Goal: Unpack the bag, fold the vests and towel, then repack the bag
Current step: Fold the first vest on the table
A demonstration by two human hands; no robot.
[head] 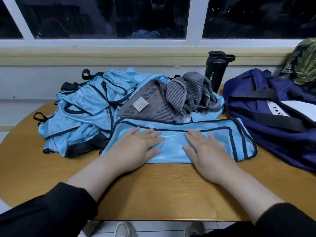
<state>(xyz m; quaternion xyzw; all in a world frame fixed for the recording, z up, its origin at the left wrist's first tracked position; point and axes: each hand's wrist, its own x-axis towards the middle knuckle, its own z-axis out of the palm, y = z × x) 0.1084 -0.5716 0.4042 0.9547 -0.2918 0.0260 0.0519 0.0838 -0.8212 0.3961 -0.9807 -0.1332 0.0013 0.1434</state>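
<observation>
In the head view, some things are not complete. The navy bag [266, 120] is cut by the right edge of the picture, and the white label on it shows only some letters. Its inside is not visible, so I cannot tell what is in it. A green patterned thing [302, 65] behind the bag is also cut off, and I cannot say what it is. The windows are dark and show almost nothing.

On the wooden table [162, 189] one light blue vest [172, 142] with dark trim lies flat as a folded strip. Its long axis goes from left to right, along the near table edge. The left hand [135, 147] and the right hand [206, 149] both rest flat on this vest, with fingers straight and a little spread, pointing away from the person. They grasp nothing.

Behind and to the left lies a crumpled pile of vests [82, 113] of the same blue. The grey striped towel [171, 101] is bunched on top of the pile, and its white tag faces up. A black bottle [216, 72] stands upright behind the towel, between the pile and the bag.
</observation>
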